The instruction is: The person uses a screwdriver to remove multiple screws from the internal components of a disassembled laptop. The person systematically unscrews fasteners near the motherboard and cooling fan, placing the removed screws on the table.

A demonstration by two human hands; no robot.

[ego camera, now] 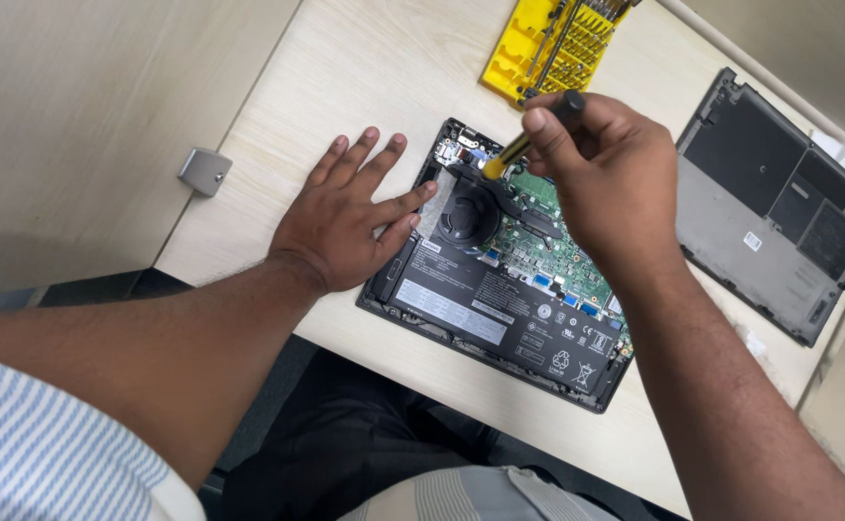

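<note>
Under both hands: opened laptop (499, 289), bottom cover (770, 203) already off, beyond right hand (606, 174). Right hand grips screwdriver (524, 140) at internals; left hand (345, 217) flat, open, steadying; board not yet removed.

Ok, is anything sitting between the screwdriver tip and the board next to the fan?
Nothing visible does. The right hand holds the screwdriver, whose yellow tip reaches the open laptop just above the fan. The left hand lies flat at the laptop's left edge, clear of the tip.

An office-like repair desk: pale wooden tabletop (364, 58), opened laptop (499, 289), yellow screwdriver-bit case (528, 48).
</note>
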